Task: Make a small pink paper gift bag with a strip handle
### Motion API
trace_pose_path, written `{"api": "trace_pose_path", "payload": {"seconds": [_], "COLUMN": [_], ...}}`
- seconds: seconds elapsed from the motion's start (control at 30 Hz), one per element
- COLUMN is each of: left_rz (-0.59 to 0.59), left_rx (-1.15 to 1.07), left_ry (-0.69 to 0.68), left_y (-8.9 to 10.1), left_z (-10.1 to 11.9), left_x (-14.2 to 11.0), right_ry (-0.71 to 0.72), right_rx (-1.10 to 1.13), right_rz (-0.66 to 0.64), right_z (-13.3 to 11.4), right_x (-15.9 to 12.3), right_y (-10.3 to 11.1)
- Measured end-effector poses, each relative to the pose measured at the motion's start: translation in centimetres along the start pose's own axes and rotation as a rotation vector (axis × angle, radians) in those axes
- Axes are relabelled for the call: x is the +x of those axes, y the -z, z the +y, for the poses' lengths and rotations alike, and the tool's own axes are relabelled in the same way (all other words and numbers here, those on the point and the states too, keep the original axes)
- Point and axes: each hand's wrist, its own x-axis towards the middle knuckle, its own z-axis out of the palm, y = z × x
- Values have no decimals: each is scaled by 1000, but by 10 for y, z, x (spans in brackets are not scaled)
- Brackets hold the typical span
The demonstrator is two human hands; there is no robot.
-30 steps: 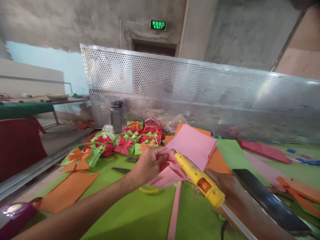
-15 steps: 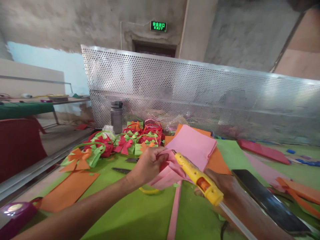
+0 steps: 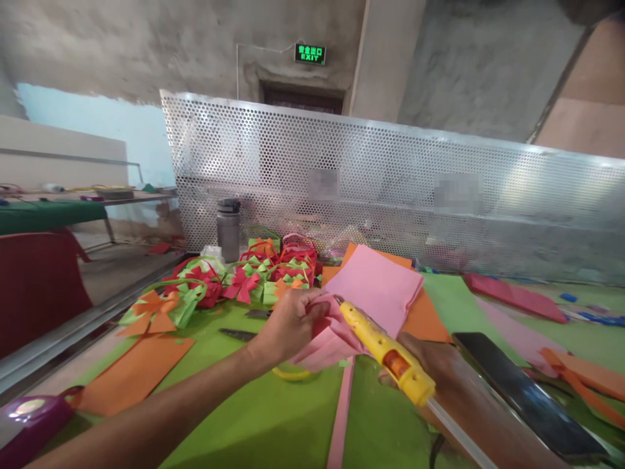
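My left hand (image 3: 289, 326) pinches a folded piece of pink felt (image 3: 326, 345), its fingers closed on the upper edge. In my right hand (image 3: 422, 355) is a yellow hot glue gun (image 3: 381, 348), a clear glue stick (image 3: 461, 433) sticking out of its back end. The gun's tip points up and left, close to the felt beside my left fingers; whether it touches cannot be made out. Behind the piece lies a stack of pink felt sheets (image 3: 378, 280). Scissors (image 3: 237, 334) with a yellow handle lie partly under my left hand and the felt.
Small felt bags with bows (image 3: 241, 283) and a grey bottle (image 3: 228, 231) stand at the back left. A phone (image 3: 522, 391) lies by my right forearm. A pink strip (image 3: 340, 413) runs toward me. A perforated metal panel (image 3: 390, 176) borders the table's back.
The glue gun's tip has shifted very slightly left and down along the felt. My left hand keeps the same hold.
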Motion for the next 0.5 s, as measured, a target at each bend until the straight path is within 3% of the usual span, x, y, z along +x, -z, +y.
{"api": "trace_pose_path", "payload": {"seconds": [0.5], "left_rz": [-2], "left_rx": [71], "left_ry": [12], "left_y": [0], "left_z": [-2], "left_x": [1], "right_ry": [-50], "right_rx": [-66], "right_rz": [7], "right_z": [-2], "right_x": [0], "right_y": [1]}}
